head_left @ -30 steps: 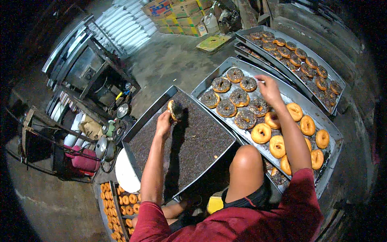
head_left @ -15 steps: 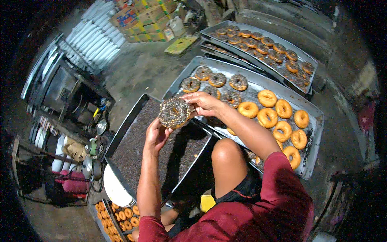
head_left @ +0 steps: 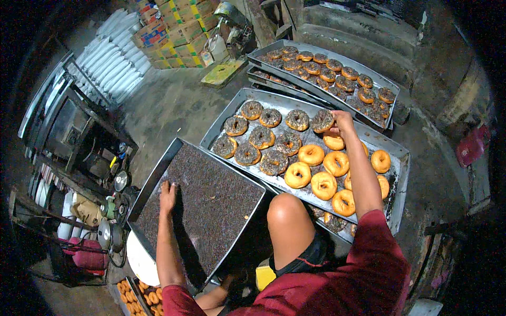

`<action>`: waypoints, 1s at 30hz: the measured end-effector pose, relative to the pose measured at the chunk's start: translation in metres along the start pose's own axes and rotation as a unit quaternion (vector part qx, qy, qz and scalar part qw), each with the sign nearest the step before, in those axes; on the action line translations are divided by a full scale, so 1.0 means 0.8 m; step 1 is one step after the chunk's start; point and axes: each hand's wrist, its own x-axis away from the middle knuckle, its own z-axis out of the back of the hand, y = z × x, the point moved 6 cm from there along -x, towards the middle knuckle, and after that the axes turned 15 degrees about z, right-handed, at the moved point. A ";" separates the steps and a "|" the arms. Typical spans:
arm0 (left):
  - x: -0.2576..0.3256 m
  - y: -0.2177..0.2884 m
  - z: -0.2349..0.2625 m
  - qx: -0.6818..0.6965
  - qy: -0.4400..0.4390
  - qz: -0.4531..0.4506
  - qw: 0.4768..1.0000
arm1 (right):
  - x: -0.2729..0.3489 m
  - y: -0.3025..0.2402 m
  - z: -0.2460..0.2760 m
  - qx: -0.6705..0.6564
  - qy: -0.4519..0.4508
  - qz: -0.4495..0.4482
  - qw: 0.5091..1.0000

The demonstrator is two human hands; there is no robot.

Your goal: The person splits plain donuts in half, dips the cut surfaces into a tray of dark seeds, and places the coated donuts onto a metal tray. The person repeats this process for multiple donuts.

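My right hand (head_left: 343,124) pinches a doughnut (head_left: 322,120) coated in dark sprinkles by its right edge, at the far side of a metal tray (head_left: 403,174). Coated doughnuts (head_left: 261,137) fill that tray's left part, and plain golden doughnuts (head_left: 323,185) lie on its right. My left hand (head_left: 167,197) rests at the left side of a second, deeper tray (head_left: 141,196) spread with dark chocolate sprinkles (head_left: 213,210). Its fingers are partly bent and slightly apart, with nothing seen in them; the fingertips appear to touch the sprinkles.
Stacked trays of coated doughnuts (head_left: 345,84) stand beyond. More plain doughnuts (head_left: 153,298) lie at the lower left, near a white round container (head_left: 141,260). Cardboard boxes (head_left: 184,29) and white sacks (head_left: 113,63) are piled at the back. A cluttered rack (head_left: 79,131) stands left.
The coated doughnut, held by both hands over the sprinkles before, has moved right in my right hand to the doughnut tray. My left hand has let go and dropped to the sprinkles.
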 end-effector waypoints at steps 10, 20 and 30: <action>0.046 0.143 0.028 0.130 -0.013 -0.097 0.987 | -0.010 0.046 -0.051 0.179 -0.065 0.041 0.981; 0.029 0.143 -0.078 0.033 -0.187 -0.172 0.967 | 0.002 0.031 0.030 0.545 -0.313 0.021 0.778; 0.105 -0.079 0.087 -0.126 0.051 0.174 0.975 | 0.134 -0.003 0.019 0.247 -0.386 -0.039 0.888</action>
